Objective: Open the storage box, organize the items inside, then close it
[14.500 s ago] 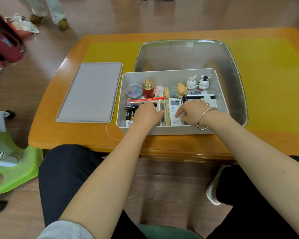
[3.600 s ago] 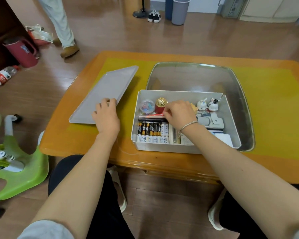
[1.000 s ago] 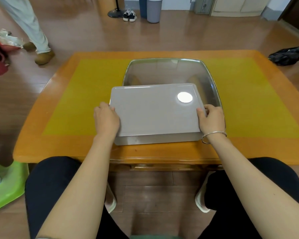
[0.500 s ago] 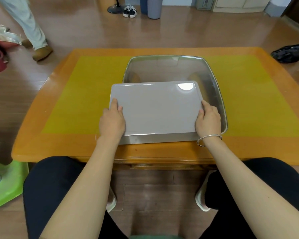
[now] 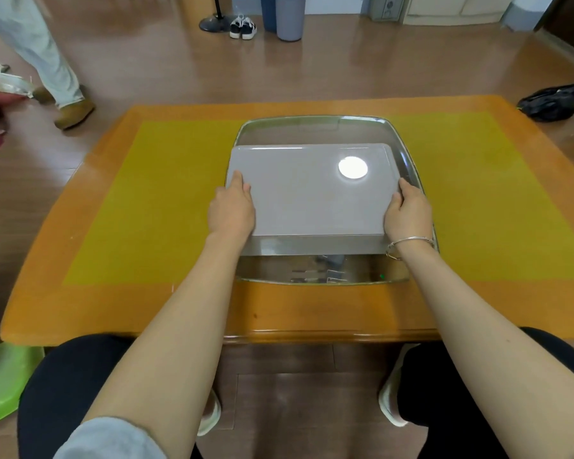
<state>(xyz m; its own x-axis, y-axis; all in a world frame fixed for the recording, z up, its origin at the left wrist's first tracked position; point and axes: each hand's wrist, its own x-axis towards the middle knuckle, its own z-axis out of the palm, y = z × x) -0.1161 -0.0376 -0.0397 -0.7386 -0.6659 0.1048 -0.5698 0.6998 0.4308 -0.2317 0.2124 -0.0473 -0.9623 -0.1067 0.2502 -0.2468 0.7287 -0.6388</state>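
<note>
with the lid [image 5: 309, 190] lying flat on top of it, the box [image 5: 312, 248] sits closed on the metal tray [image 5: 315, 125] in the middle of the table [image 5: 113, 200], and only its pale front wall shows under the lid's near edge. the person sits at the near side with both forearms stretched out over the orange border. the left hand [image 5: 231, 210] presses against the lid's left edge, fingers together and curled round the side, thumb lying along the top near the far corner. the right hand [image 5: 408, 212] does the same at the right edge, fingers wrapped down over the side and thumb on top; a thin bracelet [image 5: 408, 243] circles that wrist. a round white glare sits on the lid toward its far right. the tray's near lip mirrors some dark shapes below the box. beyond the table, on the wood floor, stand a grey bin [image 5: 289, 16] and a pair of dark shoes [image 5: 242, 26], with someone's legs [image 5: 43, 58] at far left and a black bag [image 5: 550, 101] at far right. a green plastic thing [image 5: 0, 382] shows at the lower left.
</note>
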